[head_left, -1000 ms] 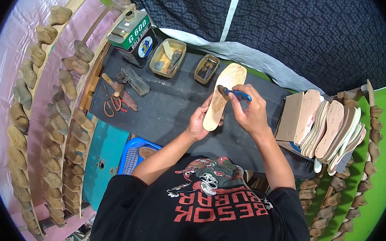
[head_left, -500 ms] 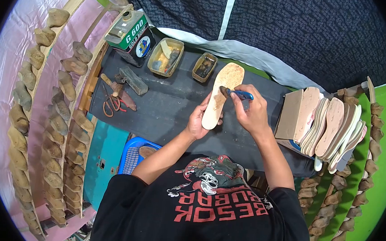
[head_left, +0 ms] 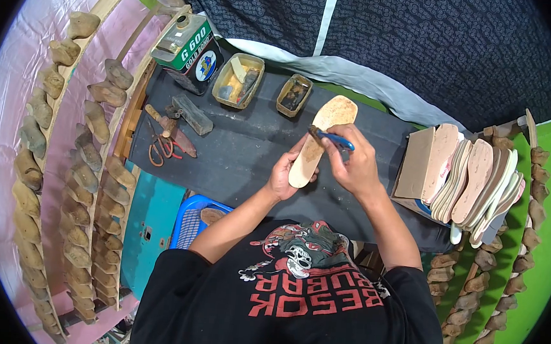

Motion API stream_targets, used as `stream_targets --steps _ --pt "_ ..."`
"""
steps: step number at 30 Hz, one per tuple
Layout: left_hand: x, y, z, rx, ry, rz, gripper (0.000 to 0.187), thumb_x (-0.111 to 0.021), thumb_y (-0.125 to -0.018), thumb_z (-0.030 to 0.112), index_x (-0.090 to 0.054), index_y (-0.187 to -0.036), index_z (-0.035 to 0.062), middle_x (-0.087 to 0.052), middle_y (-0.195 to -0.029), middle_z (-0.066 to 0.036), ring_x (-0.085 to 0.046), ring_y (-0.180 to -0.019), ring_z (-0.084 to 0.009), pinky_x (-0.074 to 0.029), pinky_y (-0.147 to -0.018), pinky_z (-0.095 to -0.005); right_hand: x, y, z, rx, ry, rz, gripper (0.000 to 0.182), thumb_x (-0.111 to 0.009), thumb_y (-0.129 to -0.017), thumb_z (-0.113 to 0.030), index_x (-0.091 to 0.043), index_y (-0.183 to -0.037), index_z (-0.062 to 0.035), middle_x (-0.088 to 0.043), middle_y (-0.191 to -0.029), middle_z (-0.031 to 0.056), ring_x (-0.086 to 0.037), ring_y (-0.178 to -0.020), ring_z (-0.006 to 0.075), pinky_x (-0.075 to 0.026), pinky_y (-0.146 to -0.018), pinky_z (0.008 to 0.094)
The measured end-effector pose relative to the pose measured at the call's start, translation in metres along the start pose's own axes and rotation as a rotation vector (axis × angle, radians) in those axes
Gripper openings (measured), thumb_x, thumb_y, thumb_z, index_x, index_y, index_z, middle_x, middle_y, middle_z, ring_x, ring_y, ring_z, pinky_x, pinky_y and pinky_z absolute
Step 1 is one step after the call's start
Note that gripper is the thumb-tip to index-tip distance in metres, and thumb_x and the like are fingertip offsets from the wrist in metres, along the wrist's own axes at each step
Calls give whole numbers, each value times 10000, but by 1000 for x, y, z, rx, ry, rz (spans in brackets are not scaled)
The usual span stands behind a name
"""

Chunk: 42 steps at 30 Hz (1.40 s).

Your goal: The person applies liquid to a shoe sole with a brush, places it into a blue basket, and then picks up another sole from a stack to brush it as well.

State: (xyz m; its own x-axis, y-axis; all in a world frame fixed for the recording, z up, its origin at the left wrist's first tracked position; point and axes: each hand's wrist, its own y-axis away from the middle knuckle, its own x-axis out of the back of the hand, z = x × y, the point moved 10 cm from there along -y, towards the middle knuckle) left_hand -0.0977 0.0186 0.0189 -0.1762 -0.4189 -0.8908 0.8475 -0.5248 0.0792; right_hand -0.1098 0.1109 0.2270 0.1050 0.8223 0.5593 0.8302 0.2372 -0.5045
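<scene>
A pale insole [head_left: 335, 112] with brownish smears is tilted over the dark work table [head_left: 238, 150]. My left hand [head_left: 285, 177] grips it near its lower end, fingers wrapped around the edge and partly hidden beneath. My right hand [head_left: 356, 158] is closed around a blue-handled brush [head_left: 337, 140]. The dark brush head meets the insole around its middle, at the left edge. Beyond the insole stands a small tub [head_left: 293, 95] with dark residue inside.
A glue can [head_left: 191, 54] and a larger tub [head_left: 237, 80] stand at the back left. Near them lie a grey block [head_left: 192, 115] and scissors [head_left: 158, 144]. Stacked insoles [head_left: 473, 179] fill a box at right. Wooden shoe lasts [head_left: 27, 202] line racks on both sides.
The insole has turned slightly, its far end swinging right. The brush has moved a little toward the insole's left edge, and my right hand has shifted slightly.
</scene>
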Motion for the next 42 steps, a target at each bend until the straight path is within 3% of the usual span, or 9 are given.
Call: stream_targets --steps 9,12,17,24,27,31,34,38,42 --pt "2 -3 6 -21 -38 139 675 -355 -998 346 -276 -1656 217 -595 -1401 -28 -638 -1058 -177 -553 -757 -356 -14 15 -12 32 -40 -87 183 -725 -880 -32 -631 -1028 19 -678 -925 179 -689 -817 368 -551 -745 421" --pt "2 -7 12 -69 -1 65 661 -329 -990 304 -317 -1636 170 -478 -1572 -54 -514 -1392 -220 -457 -1125 -397 -18 18 -15 25 -62 -102 176 -725 -882 -37 -631 -1021 16 -679 -926 178 -688 -813 369 -550 -741 419" --pt "10 -5 2 -6 -6 -20 701 -368 -971 356 -275 -1655 237 -613 -1356 -54 -663 -1001 -240 -530 -778 -396 -8 11 -1 14 -13 -45 163 -715 -895 -33 -633 -1024 22 -680 -930 186 -690 -817 374 -550 -746 414" --pt "12 2 -5 20 -4 79 684 -344 -983 336 -282 -1655 221 -609 -1378 -61 -679 -915 -230 -564 -709 -386 -5 6 -5 50 30 -31 168 -714 -887 -22 -632 -1025 26 -676 -927 185 -687 -833 376 -551 -748 423" --pt "4 0 1 -11 33 -13 689 -339 -982 326 -281 -1653 182 -556 -1479 -65 -661 -1116 -242 -570 -885 -411 -13 16 -15 78 -9 -60 178 -723 -877 -32 -631 -1020 22 -677 -916 178 -685 -819 375 -551 -738 426" --pt "-3 -6 15 -143 1 49 691 -332 -975 282 -281 -1645 122 -434 -1616 -106 -450 -1457 -254 -361 -1211 -410 -23 31 -23 94 -23 -129 199 -738 -861 -4 -644 -1036 20 -700 -933 172 -695 -803 347 -554 -724 402" --pt "2 -8 20 -172 -23 139 714 -368 -967 301 -271 -1649 114 -419 -1626 -93 -474 -1429 -223 -448 -1136 -379 -19 35 -18 61 -34 -117 191 -734 -863 -3 -642 -1029 24 -696 -925 170 -695 -797 346 -554 -722 398" --pt "7 -6 16 -122 -30 106 701 -390 -971 317 -286 -1648 169 -603 -1412 -83 -680 -1029 -212 -598 -748 -354 -4 31 -4 18 -7 -47 175 -727 -869 -7 -640 -1019 22 -685 -908 169 -688 -786 350 -550 -714 398" --pt "8 -6 12 -75 -111 59 690 -374 -975 334 -288 -1648 205 -600 -1406 -61 -685 -958 -220 -577 -749 -371 6 23 3 -19 46 -12 160 -719 -874 -6 -639 -1009 26 -676 -902 171 -685 -789 349 -547 -708 402"
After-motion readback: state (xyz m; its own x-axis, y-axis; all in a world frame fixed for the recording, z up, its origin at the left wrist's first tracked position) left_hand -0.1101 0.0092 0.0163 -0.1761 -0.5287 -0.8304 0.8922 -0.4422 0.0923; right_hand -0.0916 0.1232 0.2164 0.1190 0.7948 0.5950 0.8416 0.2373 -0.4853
